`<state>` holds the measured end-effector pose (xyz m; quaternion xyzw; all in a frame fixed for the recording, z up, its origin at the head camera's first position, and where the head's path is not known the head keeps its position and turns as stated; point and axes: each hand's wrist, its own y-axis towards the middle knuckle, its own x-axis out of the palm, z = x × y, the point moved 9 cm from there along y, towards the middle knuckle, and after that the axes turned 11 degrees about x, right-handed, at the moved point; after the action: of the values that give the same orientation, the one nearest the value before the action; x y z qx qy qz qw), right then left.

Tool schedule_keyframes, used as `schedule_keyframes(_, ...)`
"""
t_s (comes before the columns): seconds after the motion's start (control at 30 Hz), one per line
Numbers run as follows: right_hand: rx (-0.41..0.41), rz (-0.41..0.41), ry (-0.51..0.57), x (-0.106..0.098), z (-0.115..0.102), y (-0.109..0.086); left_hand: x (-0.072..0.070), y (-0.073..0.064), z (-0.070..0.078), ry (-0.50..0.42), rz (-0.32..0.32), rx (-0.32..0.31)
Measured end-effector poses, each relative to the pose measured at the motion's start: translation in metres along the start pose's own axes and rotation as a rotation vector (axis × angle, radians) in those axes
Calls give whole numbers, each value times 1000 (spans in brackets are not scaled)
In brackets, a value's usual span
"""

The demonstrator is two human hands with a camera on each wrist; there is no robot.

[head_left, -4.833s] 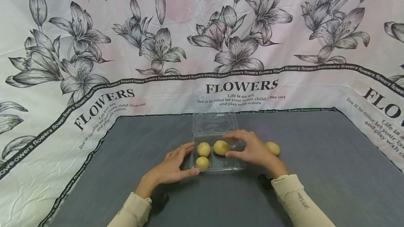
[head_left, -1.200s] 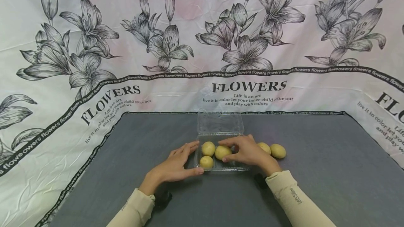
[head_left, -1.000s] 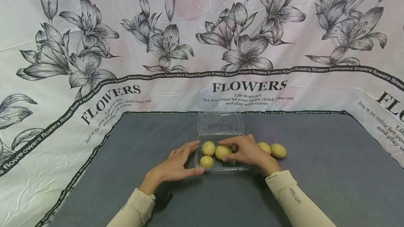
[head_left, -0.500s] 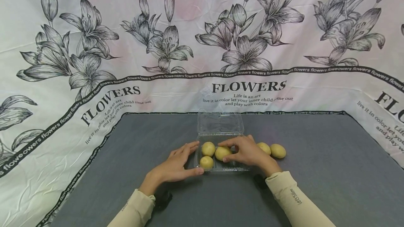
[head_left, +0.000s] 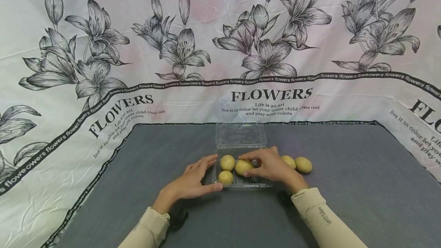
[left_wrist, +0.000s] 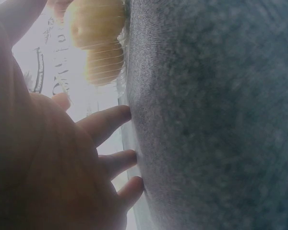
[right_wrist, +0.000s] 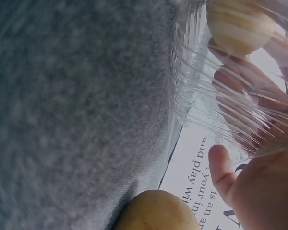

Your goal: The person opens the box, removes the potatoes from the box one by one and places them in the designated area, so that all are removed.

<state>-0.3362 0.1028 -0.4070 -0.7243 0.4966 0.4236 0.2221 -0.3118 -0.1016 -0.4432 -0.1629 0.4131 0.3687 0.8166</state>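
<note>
A clear plastic clamshell box lies on the cloth with its lid raised at the back. In its left part sit a yellow potato and, in front of it, a second potato. My right hand reaches over the box's right part and holds another potato between thumb and fingers. At the box's left end my left hand rests with fingers spread, thumb at the front corner; in the left wrist view its fingertips touch down beside the box.
To the right of the box, partly behind my right hand, lies a potato, with another potato beside it. Grey cloth covers the table. A flower-printed curtain hangs along the back and sides.
Since the oldest frame, my right hand has shifted slightly left and lower with its potato, uncovering a second potato on the right. Over the last second, almost nothing has moved.
</note>
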Motion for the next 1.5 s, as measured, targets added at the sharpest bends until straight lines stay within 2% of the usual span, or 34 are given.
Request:
schedule_keyframes(0.33,21,0,17,-2,1,-2,0,0,0,-2,-4,3)
schedule_keyframes(0.7,4,37,28,-8,0,-8,0,0,0,-5,-4,-5)
schedule_keyframes(1.03,-45,119,54,-20,-5,-18,0,0,1,1,2,-4)
schedule_keyframes(1.3,-17,147,76,-28,0,-27,0,0,2,4,-3,-9)
schedule_keyframes(1.5,-72,205,108,-35,0,-31,0,0,2,3,0,-2)
